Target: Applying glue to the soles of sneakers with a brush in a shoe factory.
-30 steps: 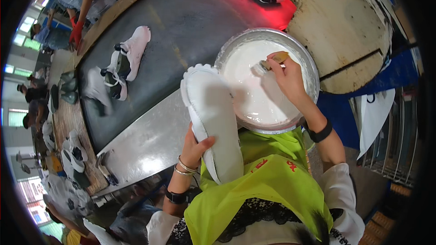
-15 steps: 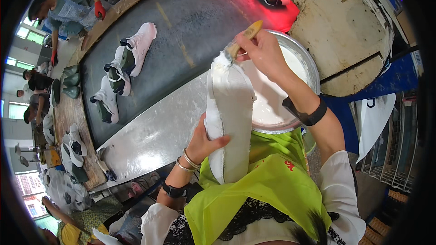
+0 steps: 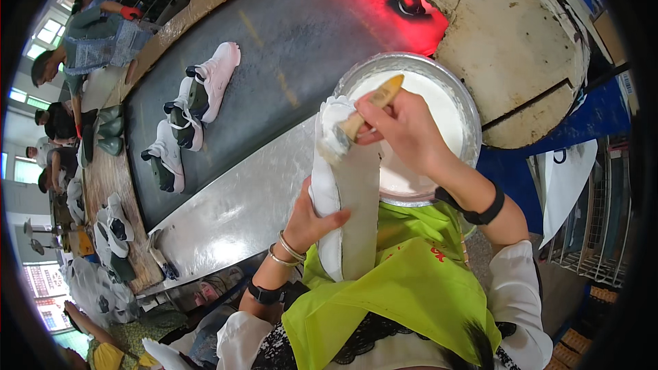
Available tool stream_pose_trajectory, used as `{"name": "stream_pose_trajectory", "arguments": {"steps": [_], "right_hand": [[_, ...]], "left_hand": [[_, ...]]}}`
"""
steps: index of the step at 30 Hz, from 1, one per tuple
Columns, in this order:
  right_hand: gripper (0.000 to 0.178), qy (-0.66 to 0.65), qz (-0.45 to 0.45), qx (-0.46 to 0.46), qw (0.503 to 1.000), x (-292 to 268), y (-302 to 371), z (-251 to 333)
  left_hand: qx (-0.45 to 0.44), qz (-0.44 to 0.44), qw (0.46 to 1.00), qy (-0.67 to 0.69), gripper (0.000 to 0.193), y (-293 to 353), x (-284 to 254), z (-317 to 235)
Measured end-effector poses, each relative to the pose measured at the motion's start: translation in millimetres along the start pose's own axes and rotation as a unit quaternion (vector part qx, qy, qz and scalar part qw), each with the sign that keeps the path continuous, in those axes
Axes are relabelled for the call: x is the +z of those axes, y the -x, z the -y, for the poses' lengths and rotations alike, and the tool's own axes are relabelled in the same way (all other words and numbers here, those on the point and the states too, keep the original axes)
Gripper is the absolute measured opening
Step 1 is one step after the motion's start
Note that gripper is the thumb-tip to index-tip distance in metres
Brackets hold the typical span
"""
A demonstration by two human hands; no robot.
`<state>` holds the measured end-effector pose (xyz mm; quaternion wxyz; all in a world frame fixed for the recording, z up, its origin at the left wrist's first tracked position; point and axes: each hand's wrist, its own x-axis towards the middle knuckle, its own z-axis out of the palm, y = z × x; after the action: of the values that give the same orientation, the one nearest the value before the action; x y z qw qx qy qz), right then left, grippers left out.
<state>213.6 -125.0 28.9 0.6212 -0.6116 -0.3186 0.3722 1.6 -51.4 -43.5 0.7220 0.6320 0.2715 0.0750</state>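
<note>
My left hand (image 3: 310, 218) grips a white shoe (image 3: 358, 199) from its left side, thumb across the pale underside. The shoe is sole up, with its heel or toe pointing away from me; I cannot tell which. In my right hand (image 3: 406, 127) is a paintbrush (image 3: 391, 89) with a wooden handle, held by thumb and fingers. Its wet white bristles touch the shoe's left edge near the far end, where white paste lies. Just right of the shoe, a round metal basin (image 3: 473, 113) holds white liquid, partly hidden behind my right hand and forearm.
On the dark conveyor belt (image 3: 274, 48) several white and dark shoes (image 3: 216, 79) stand to the left. A dark shoe (image 3: 409, 1) sits under red light at the far end. A metal ledge (image 3: 233, 199) borders the belt. Co-workers (image 3: 89, 41) stand at far left.
The brush has moved from the shoe's far tip toward me along its left edge. My left hand keeps its hold. The co-worker at far left has shifted and leans lower.
</note>
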Motion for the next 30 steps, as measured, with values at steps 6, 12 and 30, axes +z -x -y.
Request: {"name": "stream_pose_trajectory", "arguments": {"steps": [6,12,30], "right_hand": [[0.026,-0.013,-0.113,-0.063,0.991,1,-37,-10],[0.029,0.026,0.033,0.053,0.998,0,-3,8],[0.022,0.125,-0.023,-0.147,0.981,-30,-27,-9]], "left_hand": [[0.021,0.008,0.999,-0.028,0.081,4,4,-7],[0.021,-0.004,0.997,-0.076,0.082,3,-3,-1],[0.021,-0.009,0.996,-0.086,0.082,4,-2,1]]}}
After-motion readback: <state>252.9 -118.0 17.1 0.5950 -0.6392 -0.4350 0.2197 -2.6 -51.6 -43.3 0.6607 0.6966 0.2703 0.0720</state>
